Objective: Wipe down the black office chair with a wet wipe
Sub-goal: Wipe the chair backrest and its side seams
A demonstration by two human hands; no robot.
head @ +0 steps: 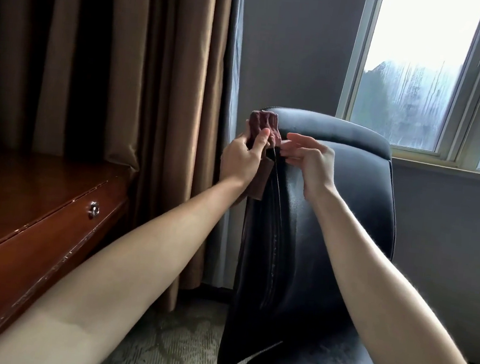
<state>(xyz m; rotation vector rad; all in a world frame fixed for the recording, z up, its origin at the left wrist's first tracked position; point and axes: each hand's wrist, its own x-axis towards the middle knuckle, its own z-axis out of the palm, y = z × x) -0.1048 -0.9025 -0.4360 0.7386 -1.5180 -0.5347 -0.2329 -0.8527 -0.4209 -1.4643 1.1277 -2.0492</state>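
The black office chair (332, 221) stands in front of me, its backrest facing me and its seat at the lower right. My left hand (242, 158) grips a bunched reddish-brown cloth (264, 125) against the upper left edge of the backrest; part of the cloth hangs down below the hand. My right hand (309, 159) is beside it, its fingertips pinching the backrest's edge seam or the cloth's corner; which of the two I cannot tell. Both forearms reach in from the bottom of the view.
A dark wooden desk (21, 218) with a keyed drawer lock (93, 210) sits at the left. Brown curtains (112, 64) hang behind it. A window (439, 75) is at the upper right above a grey wall. Patterned carpet (174, 347) covers the floor.
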